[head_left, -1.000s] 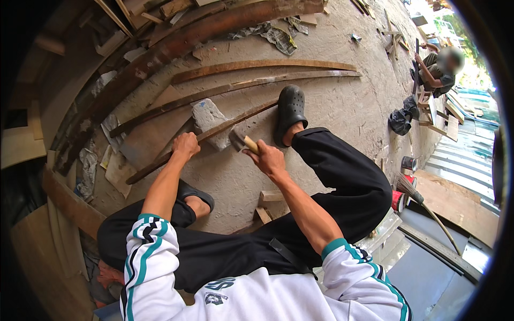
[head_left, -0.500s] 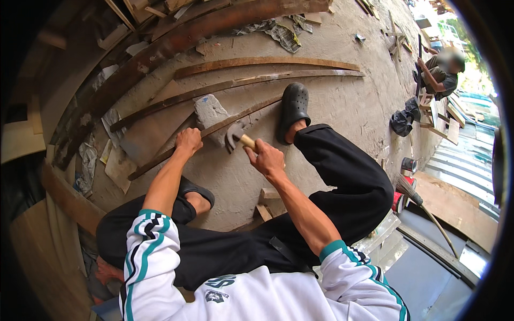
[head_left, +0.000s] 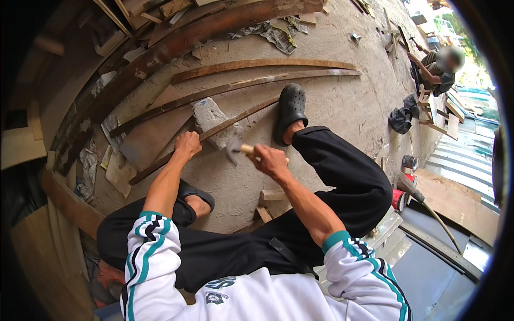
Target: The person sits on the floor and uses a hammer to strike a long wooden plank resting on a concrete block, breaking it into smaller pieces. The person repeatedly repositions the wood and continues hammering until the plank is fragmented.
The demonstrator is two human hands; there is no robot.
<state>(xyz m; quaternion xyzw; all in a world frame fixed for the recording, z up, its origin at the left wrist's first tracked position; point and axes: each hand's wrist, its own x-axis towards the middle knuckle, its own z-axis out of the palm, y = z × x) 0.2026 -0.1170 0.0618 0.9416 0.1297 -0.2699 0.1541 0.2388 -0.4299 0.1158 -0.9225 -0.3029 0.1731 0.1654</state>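
Note:
My left hand (head_left: 187,143) is closed around a narrow wooden strip (head_left: 235,119) that slants up to the right. The strip lies across a rough pale concrete block (head_left: 208,114), and its far end reaches my black clog (head_left: 292,104). In my right hand (head_left: 272,160) is a claw hammer (head_left: 247,148), gripped by its light wooden handle. Its metal head is smeared by motion and hangs just below the strip, close to the block; whether they touch I cannot tell. Any nail in the strip is too small to make out.
Two long wooden strips (head_left: 257,65) lie beyond the block, with a thick brown beam (head_left: 160,51) behind them. Small wood offcuts (head_left: 272,195) sit between my legs. To the right are a black plastic bag (head_left: 401,119), cans (head_left: 409,162) and a crouching person (head_left: 441,75).
The hammer has turned slightly in my right hand, which has shifted a little right and down. My left hand stays on the strip. At the right, the other person has leaned and moved their arms.

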